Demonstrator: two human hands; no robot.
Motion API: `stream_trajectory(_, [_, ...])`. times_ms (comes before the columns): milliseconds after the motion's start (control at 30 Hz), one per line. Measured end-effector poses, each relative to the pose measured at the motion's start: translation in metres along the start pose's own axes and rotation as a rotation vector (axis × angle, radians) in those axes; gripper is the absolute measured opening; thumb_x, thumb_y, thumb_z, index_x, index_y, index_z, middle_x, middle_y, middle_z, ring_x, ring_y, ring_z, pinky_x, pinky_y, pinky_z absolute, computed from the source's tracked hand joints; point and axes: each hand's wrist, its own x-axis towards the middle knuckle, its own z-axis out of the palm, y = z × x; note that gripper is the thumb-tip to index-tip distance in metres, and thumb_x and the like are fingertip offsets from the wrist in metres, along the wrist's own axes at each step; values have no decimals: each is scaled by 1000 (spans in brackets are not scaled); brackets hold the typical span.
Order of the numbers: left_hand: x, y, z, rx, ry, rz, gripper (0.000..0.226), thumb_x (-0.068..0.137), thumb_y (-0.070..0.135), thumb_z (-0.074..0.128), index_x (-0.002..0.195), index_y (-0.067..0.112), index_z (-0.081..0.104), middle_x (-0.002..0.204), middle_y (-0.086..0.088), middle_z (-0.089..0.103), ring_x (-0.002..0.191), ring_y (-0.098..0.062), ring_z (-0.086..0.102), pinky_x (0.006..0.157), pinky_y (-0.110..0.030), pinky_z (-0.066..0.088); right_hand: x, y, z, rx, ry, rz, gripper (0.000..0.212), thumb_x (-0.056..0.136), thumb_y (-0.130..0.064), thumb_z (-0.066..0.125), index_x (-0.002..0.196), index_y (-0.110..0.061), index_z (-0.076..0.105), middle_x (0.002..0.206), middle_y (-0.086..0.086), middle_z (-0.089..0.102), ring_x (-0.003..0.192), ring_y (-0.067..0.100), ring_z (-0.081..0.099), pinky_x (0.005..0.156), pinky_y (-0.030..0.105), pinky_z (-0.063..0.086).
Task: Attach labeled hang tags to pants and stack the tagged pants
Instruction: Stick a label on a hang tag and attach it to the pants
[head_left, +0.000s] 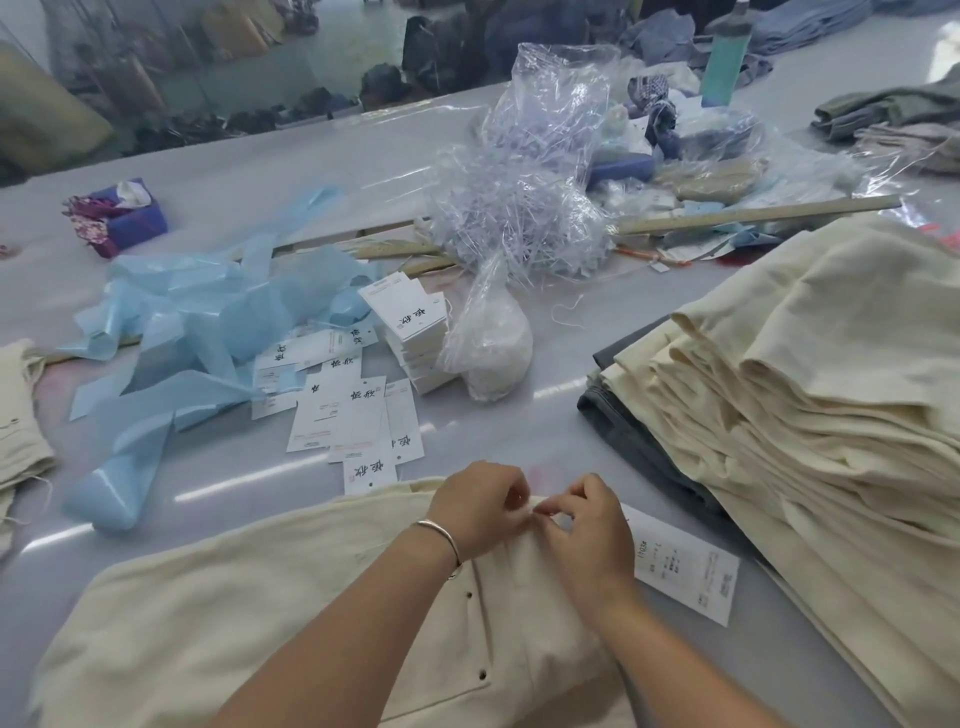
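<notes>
Left hand (480, 506) and right hand (582, 525) pinch pants (311, 597) waistband, apparently threading the hang tag (685, 571) string (too fine to confirm).

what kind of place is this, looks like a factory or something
Most likely a garment factory's finishing or packing table. A tall stack of folded cream pants sits at right, printed hang tags lie scattered mid-table, and both hands, left hand and right hand, work at the waistband of another cream pair.
</notes>
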Motion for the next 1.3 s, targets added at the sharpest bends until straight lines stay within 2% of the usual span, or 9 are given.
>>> stream_trajectory(100, [-1,1,1,-3,-29,19,15,88,30,59,97,18,65,98,2,68,96,-18,56,82,-31,45,-4,3,5,-21,62,-14,4,76,-15,75,76,-19,73,81,-8,45,83,15,49,62,35,45])
stream_trajectory(200, [3,-2,-4,-187,-8,-24,11,86,19,66,93,13,71,93,0,70,84,-13,58,72,-15,41,-9,5,10,-49,154,-81,10,69,-12,82,70,-18,75,77,-7,46,76,17,48,53,28,38])
stream_trajectory(367, [-5,-4,-8,-686,3,-188,4,85,0,67,86,-1,70,72,1,62,64,-2,53,65,-11,41,-2,-3,21,179,299,7,21,67,-3,83,64,-23,74,79,-3,49,78,22,48,66,21,38])
stream_trajectory(500, [-11,-8,-10,-899,25,-265,9,86,-4,65,83,4,70,70,-1,64,62,-1,56,62,-13,43,-1,-13,32,598,249,276,36,73,-4,79,64,-38,70,84,-5,47,88,24,53,82,31,44])
stream_trajectory(633, [-16,-7,-10,-1066,95,-353,17,78,-5,74,93,0,68,64,-6,63,55,-6,58,59,-15,48,-1,-12,36,764,227,364,34,73,-1,79,65,-33,73,82,-3,49,79,18,53,75,30,43])
stream_trajectory(767, [-18,-5,-6,-1156,78,-406,6,80,-3,72,79,3,70,58,4,65,48,2,55,49,-9,41,-4,-12,32,826,146,340,18,71,-4,81,67,-22,78,76,-2,47,70,10,51,67,21,41])
stream_trajectory(1000, [-14,4,0,-1023,172,-441,12,93,3,58,82,7,59,74,-5,63,61,-11,51,55,-16,40,1,-7,3,537,4,141,22,75,-4,77,74,-25,75,89,-6,56,77,1,57,67,9,41])
stream_trajectory(1167, [-12,16,-3,-1071,195,-361,14,97,4,51,84,8,50,77,-5,73,48,-7,57,45,-13,39,6,35,-38,171,51,-44,31,69,14,63,77,-14,73,78,-7,62,69,8,56,59,12,39])
stream_trajectory(1300, [-16,30,5,-1007,152,-282,8,92,0,59,86,5,57,64,-1,69,52,-9,61,48,-18,46,4,51,-42,-116,-152,-105,27,70,-8,75,93,-22,69,86,-15,57,89,9,52,71,21,42])
